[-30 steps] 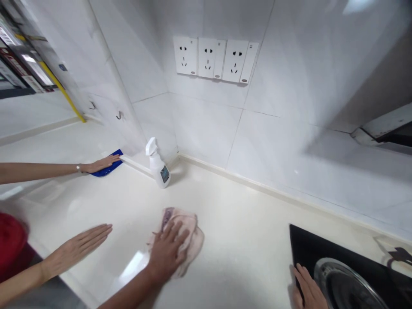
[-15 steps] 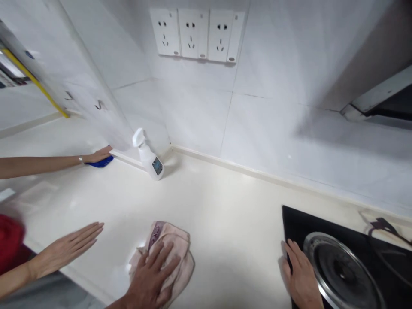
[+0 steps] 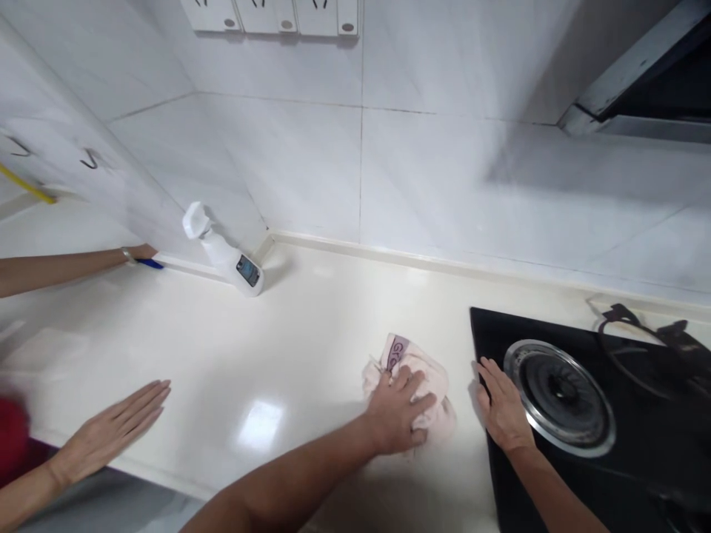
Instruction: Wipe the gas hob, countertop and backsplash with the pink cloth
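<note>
My left hand (image 3: 398,413) presses down on a crumpled pale pink cloth (image 3: 432,377), with its fingers curled into the fabric. The cloth has a purple band with lettering at its top corner and lies on the pale countertop (image 3: 311,333), a little left of the stove. Over the left edge of the black glass stovetop (image 3: 544,481) rests my right hand (image 3: 504,406), fingers stretched out and nothing held. Just beyond those fingers sits a round burner with a metal ring (image 3: 561,396).
A white spray bottle (image 3: 227,255) leans against the partition at the back left. At left, another person's hand (image 3: 119,426) lies flat on the counter, while their other hand (image 3: 143,252) holds a blue cloth (image 3: 149,263) by the partition. A dark cable (image 3: 619,314) lies behind the stove.
My left hand has slid the pink cloth rightward and slightly away across the counter toward the stove. My right hand stays at the stove edge. The view has shifted down and right.
</note>
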Available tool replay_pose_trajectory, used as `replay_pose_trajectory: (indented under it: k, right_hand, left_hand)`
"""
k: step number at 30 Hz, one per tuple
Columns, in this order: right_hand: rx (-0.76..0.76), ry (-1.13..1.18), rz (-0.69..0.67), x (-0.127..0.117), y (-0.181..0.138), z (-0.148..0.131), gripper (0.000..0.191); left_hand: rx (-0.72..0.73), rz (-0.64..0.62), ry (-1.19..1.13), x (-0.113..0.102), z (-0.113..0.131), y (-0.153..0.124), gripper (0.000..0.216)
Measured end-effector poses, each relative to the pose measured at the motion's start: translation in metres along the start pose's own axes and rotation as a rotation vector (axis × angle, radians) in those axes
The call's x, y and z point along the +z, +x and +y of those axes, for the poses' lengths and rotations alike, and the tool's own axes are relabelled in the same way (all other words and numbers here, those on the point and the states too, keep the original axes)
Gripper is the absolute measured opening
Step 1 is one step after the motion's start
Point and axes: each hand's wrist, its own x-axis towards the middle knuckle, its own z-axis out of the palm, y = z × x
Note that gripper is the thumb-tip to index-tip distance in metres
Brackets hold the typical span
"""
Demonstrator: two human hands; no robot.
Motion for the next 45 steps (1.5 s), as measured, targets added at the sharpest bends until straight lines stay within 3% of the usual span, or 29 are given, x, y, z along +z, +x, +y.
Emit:
replay_pose_trajectory:
  k: [4,8,15,18,24,32,35,37,39,42,43,45]
  right_hand:
    - [0.005,-0.007,-0.011,-0.001,0.000,0.001,0.051]
    - [-0.026,-0.013,0.004,0.001,-0.002,0.005,0.049]
    - [-0.018,-0.040,0.011,0.003,-0.002,0.004,0.053]
    - [-0.029,-0.044,0.019,0.001,0.000,0.002,0.052]
    - [-0.002,-0.051,0.011,-0.003,0.001,-0.005,0.050]
    - [0.027,-0.077,0.003,-0.011,0.005,-0.008,0.048]
    - [0.107,-0.044,0.054,-0.008,0.014,-0.049,0.052]
    - [0.121,0.006,0.053,-0.001,0.015,-0.107,0.054]
    - [0.026,0.065,-0.010,0.009,0.010,-0.179,0.053]
    - [-0.135,0.037,-0.189,0.031,0.004,-0.263,0.061]
    - [-0.134,0.020,-0.225,0.038,0.007,-0.275,0.056]
    - [-0.104,-0.021,-0.309,0.047,0.026,-0.270,0.047]
  left_hand:
    - [-0.072,0.079,-0.018,-0.003,-0.018,0.003,0.076]
    - [-0.217,0.205,-0.007,-0.018,-0.044,-0.025,0.076]
    - [-0.526,0.250,0.227,-0.070,-0.158,-0.124,0.055]
    - [-0.624,0.213,0.275,-0.080,-0.194,-0.149,0.057]
    - [-0.698,0.121,0.250,-0.076,-0.206,-0.153,0.068]
    - [-0.713,0.145,0.247,-0.077,-0.203,-0.152,0.066]
    - [-0.714,0.141,0.261,-0.079,-0.200,-0.151,0.064]
    - [-0.722,0.130,0.266,-0.080,-0.200,-0.150,0.062]
    - [-0.732,0.126,0.265,-0.082,-0.200,-0.150,0.061]
    - [-0.725,0.147,0.268,-0.082,-0.202,-0.152,0.060]
    - [-0.718,0.162,0.274,-0.082,-0.204,-0.152,0.060]
    - [-0.705,0.191,0.284,-0.080,-0.208,-0.153,0.060]
